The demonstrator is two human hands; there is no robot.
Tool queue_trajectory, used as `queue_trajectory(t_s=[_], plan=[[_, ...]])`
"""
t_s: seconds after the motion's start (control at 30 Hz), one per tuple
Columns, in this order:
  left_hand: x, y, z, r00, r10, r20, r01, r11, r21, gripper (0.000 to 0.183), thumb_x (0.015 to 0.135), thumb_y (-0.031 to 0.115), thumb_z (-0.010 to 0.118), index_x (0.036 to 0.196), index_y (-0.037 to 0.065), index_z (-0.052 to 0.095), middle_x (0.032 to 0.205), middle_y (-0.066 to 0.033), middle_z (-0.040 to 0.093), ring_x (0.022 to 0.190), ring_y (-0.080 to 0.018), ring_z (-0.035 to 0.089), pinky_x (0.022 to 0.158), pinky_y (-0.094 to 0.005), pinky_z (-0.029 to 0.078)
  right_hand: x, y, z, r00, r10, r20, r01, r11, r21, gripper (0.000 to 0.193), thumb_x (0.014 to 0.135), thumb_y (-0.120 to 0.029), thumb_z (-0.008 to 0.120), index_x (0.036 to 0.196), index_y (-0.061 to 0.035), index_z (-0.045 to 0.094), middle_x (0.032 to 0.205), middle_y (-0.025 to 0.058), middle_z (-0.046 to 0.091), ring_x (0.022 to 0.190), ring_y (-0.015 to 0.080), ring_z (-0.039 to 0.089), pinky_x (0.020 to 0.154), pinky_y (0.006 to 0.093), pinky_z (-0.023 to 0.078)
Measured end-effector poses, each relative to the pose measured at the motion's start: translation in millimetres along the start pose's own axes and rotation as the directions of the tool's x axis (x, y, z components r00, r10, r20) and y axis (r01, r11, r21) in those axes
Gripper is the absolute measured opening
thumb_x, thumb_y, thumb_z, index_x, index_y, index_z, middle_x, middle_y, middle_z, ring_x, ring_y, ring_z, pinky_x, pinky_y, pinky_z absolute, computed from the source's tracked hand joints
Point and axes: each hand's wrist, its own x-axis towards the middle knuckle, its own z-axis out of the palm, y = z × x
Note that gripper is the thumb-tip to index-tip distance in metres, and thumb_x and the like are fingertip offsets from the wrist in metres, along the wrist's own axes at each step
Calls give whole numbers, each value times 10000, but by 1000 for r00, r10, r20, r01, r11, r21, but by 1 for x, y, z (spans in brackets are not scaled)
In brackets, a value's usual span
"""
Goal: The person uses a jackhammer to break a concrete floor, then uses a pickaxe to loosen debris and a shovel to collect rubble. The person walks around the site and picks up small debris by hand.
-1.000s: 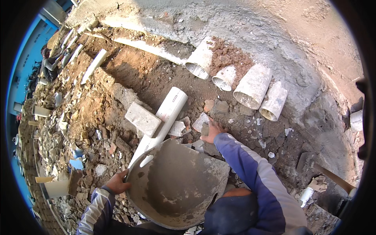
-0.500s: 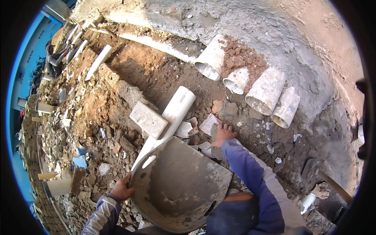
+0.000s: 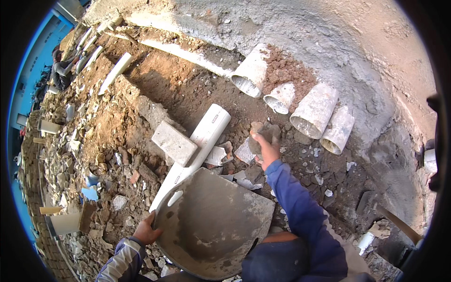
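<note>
My left hand point(image 3: 146, 230) is closed on the left rim of a shallow grey pan point(image 3: 213, 221) with handle slots, which rests tilted near my knee. Past the pan's far edge, my right hand point(image 3: 268, 152) grips a brownish-grey stone point(image 3: 268, 133), thumb on its left side. A smaller brown stone point(image 3: 256, 126) touches or lies just behind it; I cannot tell which. Beside that hand lies a pale speckled chunk point(image 3: 244, 151). Broken white pieces point(image 3: 216, 155) sit between it and a white plastic pipe point(image 3: 211, 123). The pan looks bare inside apart from dried residue.
A concrete block point(image 3: 174, 143) lies across the pipe. Several short, mortar-smeared pipe ends point(image 3: 314, 110) stick out along the rough wall point(image 3: 371, 70) at right. A wooden-handled tool point(image 3: 399, 223) lies at lower right. Rubble point(image 3: 66, 164) covers the left; another person point(image 3: 62, 70) crouches far off.
My right hand has moved a little farther out, from the rubble beside the speckled chunk, and has closed on the brownish-grey stone. My left hand stays on the pan's rim.
</note>
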Motion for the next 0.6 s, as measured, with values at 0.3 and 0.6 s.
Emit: queue_trajectory(t_s=[0.3, 0.6], plan=[[1, 20, -1, 1000, 0, 9, 0, 1000, 9, 825, 740, 216, 680, 1438, -57, 335, 1129, -301, 631, 1075, -390, 634, 936, -412, 496, -96, -29, 99, 318, -603, 732, 885, 466, -2, 605, 800, -223, 743, 1305, 23, 517, 1187, 204, 626, 1080, 356, 612, 960, 394, 486], [1, 12, 15, 987, -127, 96, 126, 992, 9, 852, 767, 231, 654, 1482, -17, 263, 1085, -316, 628, 1012, -412, 634, 893, -439, 497, -11, 46, -23, 908, 142, 394, 417, -223, -881, 795, 667, -594, 774, 1295, -132, 617, 1612, 97, 109, 1466, 367, 159, 1084, 663, 261]])
